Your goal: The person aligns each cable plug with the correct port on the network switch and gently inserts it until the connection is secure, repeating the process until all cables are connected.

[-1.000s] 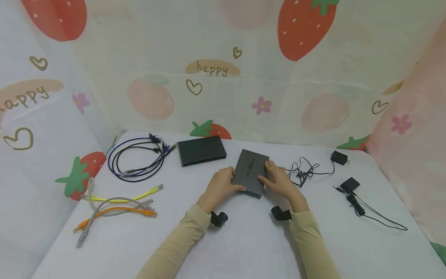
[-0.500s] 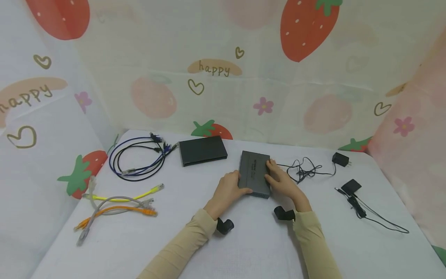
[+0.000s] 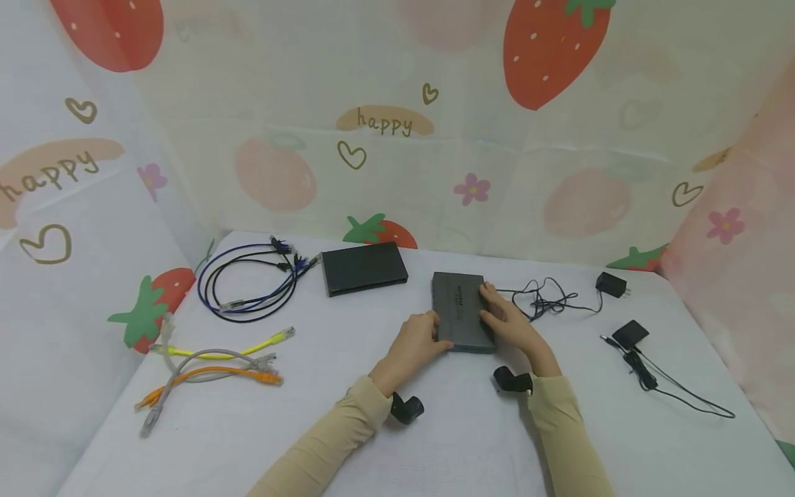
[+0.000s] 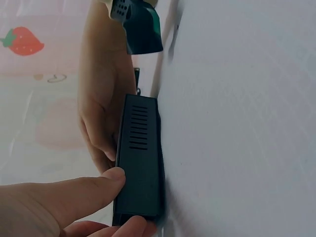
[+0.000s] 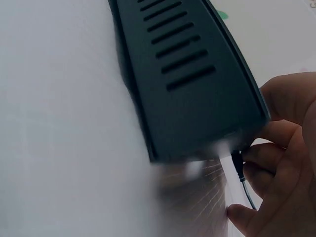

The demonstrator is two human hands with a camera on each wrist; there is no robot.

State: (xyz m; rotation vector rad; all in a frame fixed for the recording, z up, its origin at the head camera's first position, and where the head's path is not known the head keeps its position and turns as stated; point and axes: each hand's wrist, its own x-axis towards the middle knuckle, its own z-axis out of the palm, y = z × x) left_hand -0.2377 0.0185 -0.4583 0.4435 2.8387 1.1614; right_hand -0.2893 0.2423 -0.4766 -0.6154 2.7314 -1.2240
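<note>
1. A dark, rectangular box with a hard, matt casing (image 5: 182, 111) shows one narrow side; its other end runs out of view.
2. A row of parallel, elongated slots (image 5: 185, 61) is cut into that side, leaving the stretch beside the hand plain.
3. The bare right hand (image 5: 291, 173) holds the box from the right, fingers curled about its corner.
4. A slim black plug with a thin dark cable (image 5: 237, 165) meets the box's end, just beside the fingers.
5. White, faintly lined cloth (image 5: 59, 118) spreads to the left.
6. On the far side stands a pale backdrop with a small green patch (image 5: 222, 15).
7. A brownish area beneath the box's end is too blurred to identify.
</note>
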